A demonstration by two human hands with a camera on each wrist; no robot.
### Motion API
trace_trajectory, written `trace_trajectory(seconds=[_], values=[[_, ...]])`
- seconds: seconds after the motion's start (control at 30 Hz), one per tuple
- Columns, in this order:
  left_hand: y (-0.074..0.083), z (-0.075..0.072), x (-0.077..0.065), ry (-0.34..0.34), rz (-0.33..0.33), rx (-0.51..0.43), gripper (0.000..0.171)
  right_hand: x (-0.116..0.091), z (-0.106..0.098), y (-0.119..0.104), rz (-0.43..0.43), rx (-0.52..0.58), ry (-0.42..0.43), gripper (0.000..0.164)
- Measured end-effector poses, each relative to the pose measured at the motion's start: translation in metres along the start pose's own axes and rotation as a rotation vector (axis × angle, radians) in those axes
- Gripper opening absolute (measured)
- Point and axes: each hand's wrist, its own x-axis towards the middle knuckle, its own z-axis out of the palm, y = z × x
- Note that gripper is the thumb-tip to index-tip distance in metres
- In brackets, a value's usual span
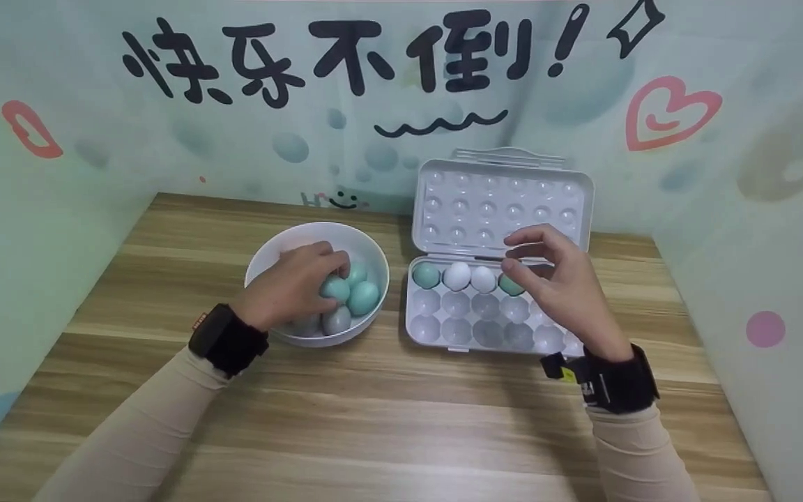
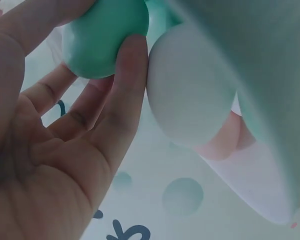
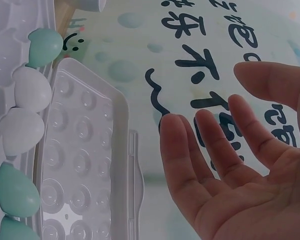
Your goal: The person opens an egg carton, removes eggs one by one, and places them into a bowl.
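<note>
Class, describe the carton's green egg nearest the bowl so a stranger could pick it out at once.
On the wooden table, find the open egg carton right of the white bowl. Follow its row of eggs beside the lid to the end nearest the bowl. There sits the green egg, set apart from its neighbour, a white egg, by colour.

One white bowl [image 1: 318, 238], one egg case [image 1: 488, 336], one left hand [image 1: 288, 284], one right hand [image 1: 563, 289], plus two dark wrist straps [image 1: 227, 341]. Case has five eggs showing: three green eggs [image 1: 426, 275], two white eggs [image 1: 457, 277]. Bowl's got at least five: three mint eggs [image 1: 364, 299], two greyish eggs [image 1: 336, 321]. Can't tell what's buried tbh.
</note>
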Motion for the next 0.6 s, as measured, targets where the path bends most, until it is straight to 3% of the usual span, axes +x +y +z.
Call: trace_trajectory(seconds=[0.4, 0.6], values=[[0.005, 0.003, -0.004, 0.029, 0.014, 0.028, 0.029, -0.002, -0.005, -0.002, -0.005, -0.024, 0.002, 0.027], [0.009, 0.001, -0.005, 0.048, 0.026, 0.055, 0.028, -0.004, -0.018, -0.001, -0.028, -0.130, 0.018, 0.028]])
